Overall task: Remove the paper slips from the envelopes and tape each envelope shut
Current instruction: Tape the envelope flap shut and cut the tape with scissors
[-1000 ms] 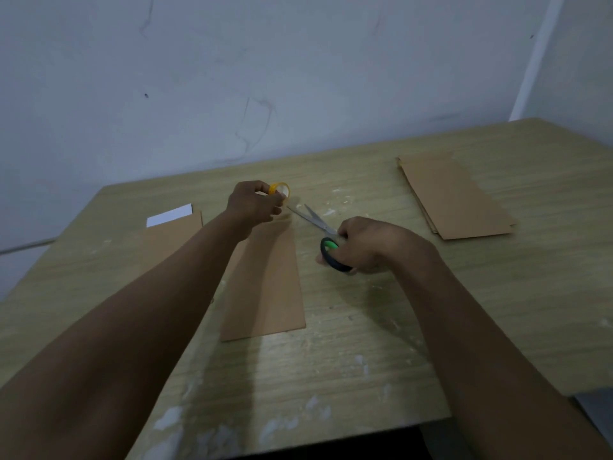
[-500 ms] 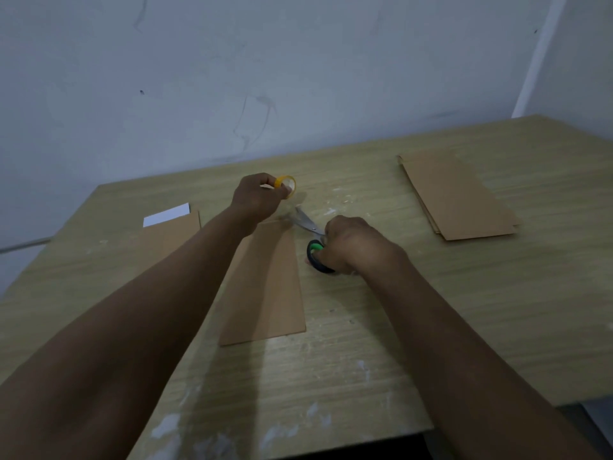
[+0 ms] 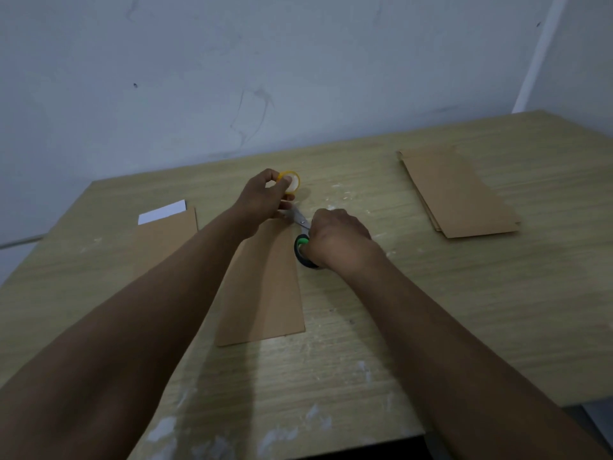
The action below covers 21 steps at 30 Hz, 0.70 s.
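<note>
left hand [image 3: 262, 200] gripping tape roll [image 3: 289, 180], right hand [image 3: 335, 237] gripping scissors [image 3: 302, 242]

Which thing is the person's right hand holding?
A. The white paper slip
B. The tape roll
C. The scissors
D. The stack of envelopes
C: the right hand grips the green-handled scissors, blades pointing toward the tape roll held by the left hand.
</note>
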### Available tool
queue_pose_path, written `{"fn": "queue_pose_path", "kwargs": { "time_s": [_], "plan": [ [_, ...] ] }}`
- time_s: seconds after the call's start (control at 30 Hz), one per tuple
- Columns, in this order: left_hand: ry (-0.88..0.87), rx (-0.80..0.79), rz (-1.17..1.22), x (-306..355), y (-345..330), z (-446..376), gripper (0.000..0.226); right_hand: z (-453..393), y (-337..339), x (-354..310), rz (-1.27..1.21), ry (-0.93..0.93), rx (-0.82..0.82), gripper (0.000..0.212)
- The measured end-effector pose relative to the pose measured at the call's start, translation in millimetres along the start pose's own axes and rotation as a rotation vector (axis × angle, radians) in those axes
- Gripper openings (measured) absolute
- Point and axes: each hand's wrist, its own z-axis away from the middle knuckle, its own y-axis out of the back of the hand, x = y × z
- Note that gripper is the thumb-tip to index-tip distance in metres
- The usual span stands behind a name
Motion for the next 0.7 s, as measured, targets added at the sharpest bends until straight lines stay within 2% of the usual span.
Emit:
{"fn": "queue_pose_path", "kwargs": {
  "time_s": [0.3, 0.47, 0.7],
  "plan": [
    [-0.016, 0.015, -0.002, -3, -6, -1, 0.017, -3, 1, 0, -0.077, -0.032, 0.004, 0.03],
    [-0.033, 0.054, 0.051, 0, -4, 1, 0.018, -6, 1, 2, -0.1, -0.056, -0.001, 0.034],
    [0.016, 0.051, -0.018, -4, 0, 5, 0.019, -11, 10, 16, -0.207, -0.084, 0.155, 0.039]
  ]
}}
